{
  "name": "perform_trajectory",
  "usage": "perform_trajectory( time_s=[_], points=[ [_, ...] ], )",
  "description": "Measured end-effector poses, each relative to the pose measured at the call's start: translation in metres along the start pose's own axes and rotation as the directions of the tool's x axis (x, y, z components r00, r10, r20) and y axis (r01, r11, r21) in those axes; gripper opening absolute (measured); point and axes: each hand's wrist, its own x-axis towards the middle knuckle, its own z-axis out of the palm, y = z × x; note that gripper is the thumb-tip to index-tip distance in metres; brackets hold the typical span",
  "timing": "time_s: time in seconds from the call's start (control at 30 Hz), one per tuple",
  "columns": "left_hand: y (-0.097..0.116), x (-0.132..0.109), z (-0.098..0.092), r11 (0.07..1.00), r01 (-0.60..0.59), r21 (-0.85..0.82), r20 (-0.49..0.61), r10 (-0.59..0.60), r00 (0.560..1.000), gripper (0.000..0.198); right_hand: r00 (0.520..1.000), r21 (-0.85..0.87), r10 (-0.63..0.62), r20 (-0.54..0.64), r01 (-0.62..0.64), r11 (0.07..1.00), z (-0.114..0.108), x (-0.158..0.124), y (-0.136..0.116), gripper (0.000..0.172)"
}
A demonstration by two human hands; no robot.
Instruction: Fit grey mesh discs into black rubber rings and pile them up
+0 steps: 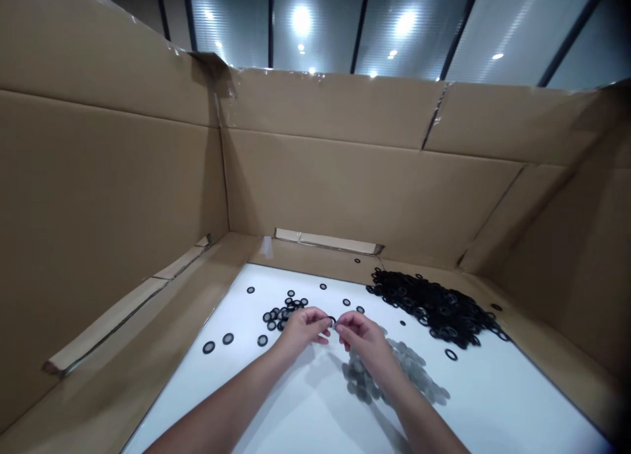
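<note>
Between my two hands, a little above the white board, is a small black ring. My left hand pinches it between thumb and fingertips. The fingers of my right hand are closed at the ring's right side; what they grip is too small to make out. Under and beside my right wrist lies a heap of thin grey discs. Just left of my left hand is a cluster of black rings with grey centres, partly hidden behind that hand.
A large pile of black rings covers the back right of the white board. Several single rings lie scattered, one loose ring in front of the pile. Tall cardboard walls stand at the left, back and right.
</note>
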Motion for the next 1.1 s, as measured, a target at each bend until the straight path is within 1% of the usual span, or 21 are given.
perform_trajectory(
  time_s=[0.13,0.3,0.43,0.63,0.7,0.87,1.1],
  points=[
    [0.0,-0.002,0.002,0.998,0.019,-0.055,-0.001,-0.019,1.0,0.053,0.998,0.055,0.041,-0.039,-0.039,0.998,0.0,-0.004,0.012,0.028],
    [0.002,-0.005,0.002,0.998,-0.01,-0.058,0.025,0.012,1.0,0.045,0.993,0.082,0.071,-0.093,-0.063,0.995,-0.001,-0.007,0.012,0.027],
    [0.003,-0.007,0.002,0.998,-0.05,-0.04,0.057,0.052,0.997,0.037,0.992,0.082,0.071,-0.106,-0.062,0.995,-0.001,-0.009,0.011,0.026],
    [0.005,-0.009,0.006,0.996,-0.087,0.003,0.079,0.086,0.993,0.032,0.994,0.112,0.044,-0.105,-0.033,0.993,0.001,-0.009,0.02,0.03],
    [0.006,-0.01,0.006,0.995,-0.095,0.016,0.08,0.093,0.992,0.03,0.995,0.118,0.034,-0.095,-0.023,0.993,0.002,-0.01,0.021,0.031],
    [0.009,-0.012,0.005,0.996,-0.085,0.034,0.073,0.082,0.994,0.028,0.998,0.116,0.037,-0.06,-0.029,0.993,0.002,-0.013,0.015,0.027],
    [0.011,-0.014,0.002,0.995,-0.088,0.036,0.099,0.084,0.991,0.027,0.999,0.157,0.027,0.025,-0.03,0.987,0.004,-0.015,0.007,0.032]
  ],
)
